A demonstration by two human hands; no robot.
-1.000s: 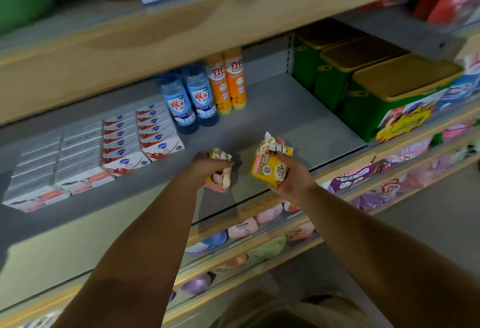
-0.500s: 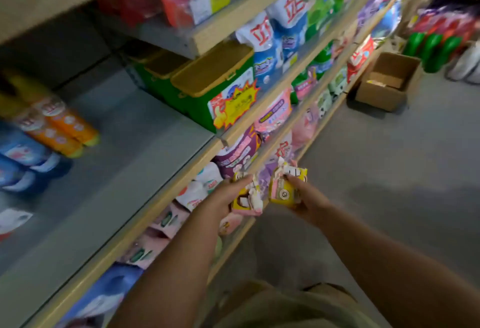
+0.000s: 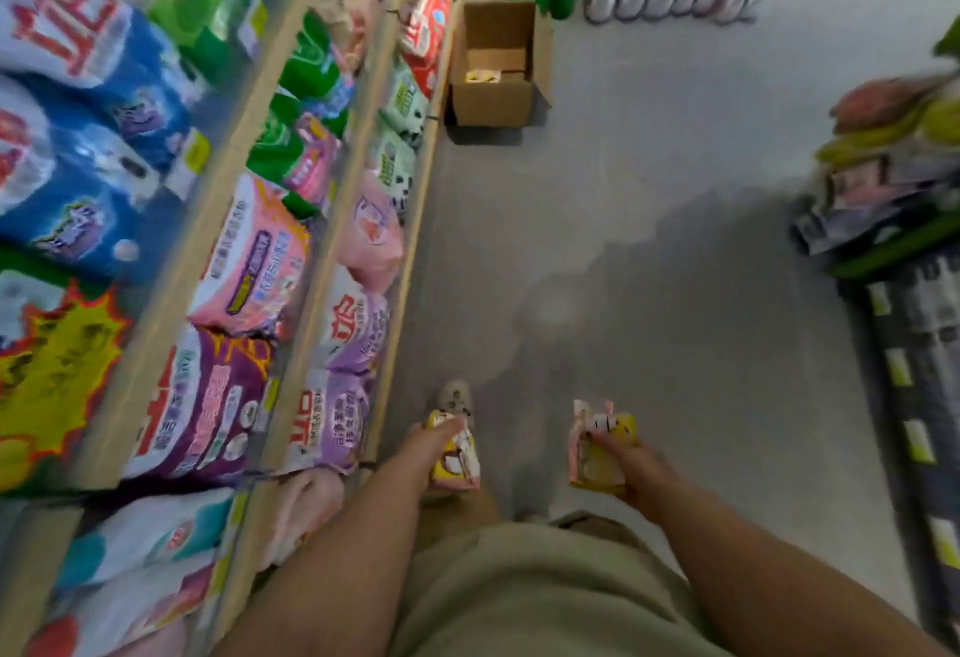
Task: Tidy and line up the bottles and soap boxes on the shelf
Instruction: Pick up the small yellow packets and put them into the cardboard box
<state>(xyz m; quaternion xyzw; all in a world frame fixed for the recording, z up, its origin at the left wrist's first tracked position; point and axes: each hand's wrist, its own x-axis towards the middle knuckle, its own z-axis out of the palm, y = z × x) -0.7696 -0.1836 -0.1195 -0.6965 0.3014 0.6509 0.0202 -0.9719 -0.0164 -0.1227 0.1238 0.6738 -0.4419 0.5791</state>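
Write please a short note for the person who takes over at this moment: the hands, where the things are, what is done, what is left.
Left hand grips a small yellow packet, low over the floor beside the shelves.
Right hand grips a second packet, yellow and pink.
The bottles and soap boxes to line up are not in view; bags fill the shelves at the left.
Done: cannot be judged from this view.
Left: probably put both packets away, perhaps in the open cardboard box on the floor ahead, then line up the shelf.
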